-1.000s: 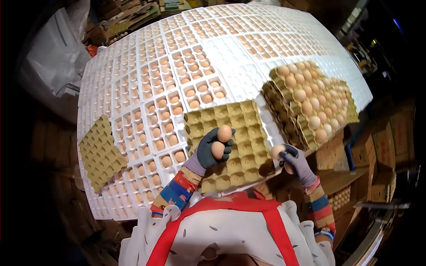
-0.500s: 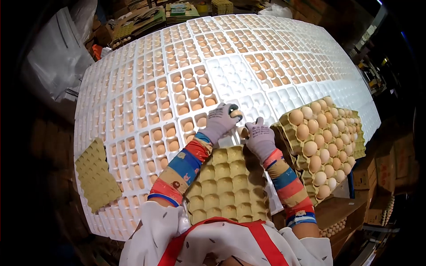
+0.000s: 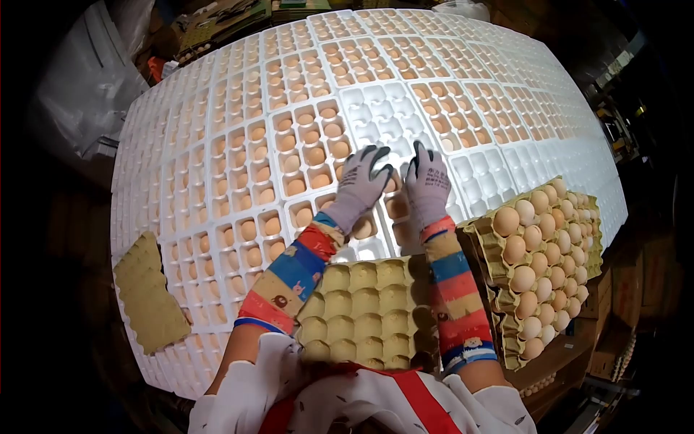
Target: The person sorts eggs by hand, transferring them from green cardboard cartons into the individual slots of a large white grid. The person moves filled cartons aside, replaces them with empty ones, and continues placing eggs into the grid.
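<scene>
My left hand, in a light glove with dark fingertips, is over the white compartment trays, its fingers apart and no egg visible in them. Beside it on the right, my right hand has its fingers spread over the same tray, likewise without a visible egg. Brown eggs lie in compartments below and between the hands; one egg shows under my left wrist. Nearest my body is an empty pulp egg tray. Beyond my fingertips lies an empty white tray.
Stacked pulp trays full of eggs stand at the right. An empty pulp tray lies at the left edge. White trays of eggs cover much of the surface. Clear plastic sheeting hangs at the upper left.
The egg seen in my left hand has been let go, and so has the one at my right fingers. Both hands have opened, and my right hand has moved forward. The view has shifted slightly.
</scene>
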`<state>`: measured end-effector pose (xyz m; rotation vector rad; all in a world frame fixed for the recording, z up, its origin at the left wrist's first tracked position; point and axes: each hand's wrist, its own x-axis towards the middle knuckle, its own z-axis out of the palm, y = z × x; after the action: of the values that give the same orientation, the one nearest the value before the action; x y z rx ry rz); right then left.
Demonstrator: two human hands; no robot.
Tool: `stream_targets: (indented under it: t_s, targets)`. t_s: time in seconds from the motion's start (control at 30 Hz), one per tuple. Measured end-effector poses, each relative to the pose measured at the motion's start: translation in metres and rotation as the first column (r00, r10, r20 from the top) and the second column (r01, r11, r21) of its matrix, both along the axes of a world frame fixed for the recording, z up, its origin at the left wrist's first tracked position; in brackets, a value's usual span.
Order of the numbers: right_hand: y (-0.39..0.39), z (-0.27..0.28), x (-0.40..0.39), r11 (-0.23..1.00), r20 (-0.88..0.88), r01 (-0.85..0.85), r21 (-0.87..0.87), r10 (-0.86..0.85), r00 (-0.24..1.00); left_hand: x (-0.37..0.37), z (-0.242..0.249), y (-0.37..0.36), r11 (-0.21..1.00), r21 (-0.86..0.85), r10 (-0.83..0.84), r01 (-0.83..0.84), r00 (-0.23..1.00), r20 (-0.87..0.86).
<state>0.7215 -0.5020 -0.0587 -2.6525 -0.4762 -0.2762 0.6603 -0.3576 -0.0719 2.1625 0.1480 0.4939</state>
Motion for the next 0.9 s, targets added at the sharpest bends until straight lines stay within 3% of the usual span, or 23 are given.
stream_targets:
  t_s: [0.03, 0.1, 0.17, 0.23, 0.3, 0.37, 0.43, 0.5, 0.57, 0.63, 0.67, 0.7, 0.73, 0.77, 0.8, 0.83, 0.87, 0.9]
  targets:
    - [0.003, -0.012, 0.009, 0.992, 0.127, -0.087, 0.094, 0.074, 0.989, -0.017, 0.002, 0.013, 0.998, -0.052, 0.041, -0.039, 0.998, 0.042]
    - [0.002, -0.035, 0.017, 0.981, 0.167, -0.158, -0.112, 0.175, 0.97, -0.074, 0.028, 0.039, 0.99, -0.027, 0.14, -0.139, 0.989, 0.051]
    - [-0.005, -0.014, -0.004, 0.986, 0.231, -0.164, -0.016, 0.163, 0.959, -0.148, 0.023, 0.063, 0.94, 0.16, 0.3, -0.301, 0.953, 0.029]
    - [-0.027, 0.007, -0.037, 0.94, 0.069, -0.229, 0.251, 0.218, 0.973, -0.23, 0.029, 0.066, 0.903, 0.154, 0.413, -0.401, 0.909, -0.052]
    - [-0.057, 0.041, -0.102, 0.881, -0.164, -0.216, 0.421, 0.308, 0.937, -0.307, 0.036, 0.046, 0.858, 0.345, 0.47, -0.381, 0.852, -0.228]
    - [-0.104, 0.033, -0.17, 0.923, 0.084, -0.352, 0.158, 0.342, 0.936, -0.374, 0.019, 0.015, 0.893, 0.361, 0.406, -0.269, 0.827, -0.388]
    - [-0.142, 0.031, -0.227, 0.969, 0.021, -0.244, 0.048, 0.243, 0.97, -0.404, 0.019, -0.028, 0.915, 0.373, 0.347, -0.153, 0.77, -0.536]
    - [-0.187, -0.007, -0.273, 0.973, 0.019, -0.09, -0.212, 0.096, 0.995, -0.408, 0.022, -0.066, 0.94, 0.32, 0.295, -0.119, 0.755, -0.586]
    - [-0.204, -0.029, -0.283, 0.989, -0.361, 0.025, -0.146, -0.076, 0.929, -0.404, 0.031, -0.078, 0.959, 0.206, 0.273, -0.195, 0.831, -0.484]
    - [-0.205, -0.015, -0.278, 0.976, -0.216, -0.003, -0.218, -0.045, 0.975, -0.41, 0.028, -0.074, 0.971, 0.005, 0.217, -0.24, 0.869, -0.444]
    - [-0.204, -0.003, -0.27, 0.991, -0.348, 0.007, 0.132, 0.039, 0.937, -0.413, 0.045, -0.068, 0.936, -0.105, 0.262, -0.335, 0.866, -0.425]
    - [-0.184, 0.01, -0.27, 0.766, -0.463, 0.079, 0.639, 0.3, 0.834, -0.417, 0.055, -0.055, 0.909, -0.19, 0.303, -0.371, 0.901, -0.311]
    - [-0.173, 0.026, -0.27, 0.786, -0.496, 0.019, 0.618, 0.371, 0.785, -0.429, 0.084, -0.034, 0.868, -0.232, 0.34, -0.438, 0.866, -0.367]
    - [-0.152, 0.051, -0.277, 0.681, -0.518, 0.063, 0.73, 0.491, 0.7, -0.443, 0.111, -0.013, 0.824, -0.274, 0.362, -0.496, 0.833, -0.419]
    - [-0.132, 0.076, -0.284, 0.571, -0.525, 0.138, 0.81, 0.599, 0.605, -0.452, 0.077, 0.013, 0.752, -0.401, 0.467, -0.522, 0.853, -0.234]
    - [-0.105, 0.102, -0.302, 0.529, -0.48, 0.122, 0.84, 0.617, 0.624, -0.459, 0.05, 0.043, 0.682, -0.528, 0.569, -0.506, 0.821, -0.051]
    - [-0.092, 0.108, -0.309, 0.525, -0.428, 0.036, 0.85, 0.65, 0.628, -0.48, 0.027, 0.085, 0.71, -0.434, 0.661, -0.554, 0.737, 0.14]
    - [-0.087, 0.111, -0.314, 0.519, -0.378, -0.046, 0.854, 0.677, 0.632, -0.511, 0.042, 0.126, 0.681, -0.528, 0.649, -0.508, 0.752, 0.115]
